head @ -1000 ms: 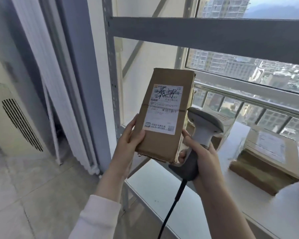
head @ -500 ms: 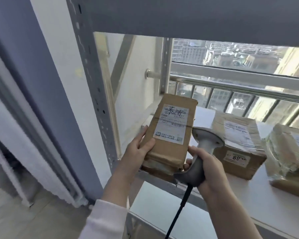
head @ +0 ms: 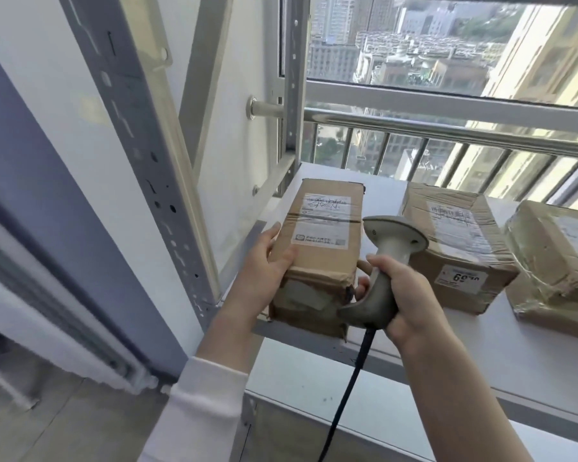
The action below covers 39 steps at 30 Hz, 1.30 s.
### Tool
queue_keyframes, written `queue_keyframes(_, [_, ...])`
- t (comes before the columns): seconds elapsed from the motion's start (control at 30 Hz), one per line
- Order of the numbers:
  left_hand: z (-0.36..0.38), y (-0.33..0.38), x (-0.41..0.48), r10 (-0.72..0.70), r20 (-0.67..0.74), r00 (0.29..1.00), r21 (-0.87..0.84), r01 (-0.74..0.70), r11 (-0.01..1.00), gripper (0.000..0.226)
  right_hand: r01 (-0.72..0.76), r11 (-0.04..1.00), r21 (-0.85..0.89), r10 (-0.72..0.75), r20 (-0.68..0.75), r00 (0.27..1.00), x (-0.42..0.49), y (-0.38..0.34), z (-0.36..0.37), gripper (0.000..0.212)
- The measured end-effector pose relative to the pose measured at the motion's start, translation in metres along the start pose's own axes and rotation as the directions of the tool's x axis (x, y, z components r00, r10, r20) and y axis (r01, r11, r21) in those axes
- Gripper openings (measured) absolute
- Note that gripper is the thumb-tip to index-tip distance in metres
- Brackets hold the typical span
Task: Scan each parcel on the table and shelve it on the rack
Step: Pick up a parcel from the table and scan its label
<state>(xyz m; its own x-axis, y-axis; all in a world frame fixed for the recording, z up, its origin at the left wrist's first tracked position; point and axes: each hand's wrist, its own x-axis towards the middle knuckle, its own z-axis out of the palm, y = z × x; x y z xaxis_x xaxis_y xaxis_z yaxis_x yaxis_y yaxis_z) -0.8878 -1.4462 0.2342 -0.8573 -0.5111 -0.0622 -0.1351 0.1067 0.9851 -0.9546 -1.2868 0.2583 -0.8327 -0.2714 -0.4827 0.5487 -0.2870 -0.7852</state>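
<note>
My left hand (head: 262,265) grips the left side of a long brown cardboard parcel (head: 321,261) with a white label on top. The parcel lies flat on the left end of the white rack shelf (head: 501,348), its near end hanging over the shelf's front edge. My right hand (head: 402,301) is wrapped around the handle of a grey corded barcode scanner (head: 387,255), just right of the parcel and touching its lower right corner. The scanner's black cable hangs down in front of the shelf.
Two more taped cardboard parcels sit on the shelf: one (head: 457,255) right behind the scanner, another (head: 558,261) at the far right. A grey perforated rack upright (head: 154,168) stands left of the parcel. A lower shelf (head: 397,411) lies beneath. Window railing runs behind.
The parcel has gone from upright in front of me, label facing the scanner, down and forward to lie flat on the shelf. Both hands moved with it; my view tilted down toward the shelf.
</note>
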Motion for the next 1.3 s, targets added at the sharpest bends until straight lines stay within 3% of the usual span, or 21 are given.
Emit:
queue_keyframes(0.1, [-0.002,0.011,-0.011,0.155,0.009,0.988,0.118,-0.155,0.981,0.072,0.078,0.996,-0.031,-0.078,0.008,0.997,-0.002,-0.007,-0.001,0.022])
queue_keyframes(0.2, [-0.003,0.019,-0.016,0.287,0.142,0.947,0.361,-0.319,0.876,0.075,0.142,0.988,-0.064,-0.141,0.013,0.99,-0.002,-0.02,-0.001,0.024])
queue_keyframes(0.33, [0.0,0.018,-0.008,0.303,0.276,0.912,0.576,-0.409,0.708,0.069,0.136,0.989,-0.059,-0.136,0.009,0.991,-0.001,-0.031,-0.005,0.031])
queue_keyframes(0.47, [0.006,0.018,0.005,0.274,0.28,0.92,0.615,-0.391,0.685,0.063,0.142,0.989,-0.051,-0.142,-0.001,0.99,0.001,-0.036,-0.011,0.042])
queue_keyframes(0.7, [0.017,0.028,0.049,0.209,0.328,0.921,0.654,-0.381,0.653,0.058,0.139,0.99,-0.019,-0.139,0.004,0.99,0.005,-0.049,-0.02,0.03])
queue_keyframes(1.2, [0.037,0.025,0.098,0.237,0.308,0.921,0.588,-0.381,0.714,0.054,0.103,0.995,-0.007,-0.102,0.087,0.991,0.025,-0.063,-0.033,0.035])
queue_keyframes(1.3, [0.036,0.028,0.094,0.2,0.339,0.919,0.691,-0.388,0.61,0.06,0.066,0.997,0.045,-0.07,0.102,0.992,0.02,-0.063,-0.036,0.036])
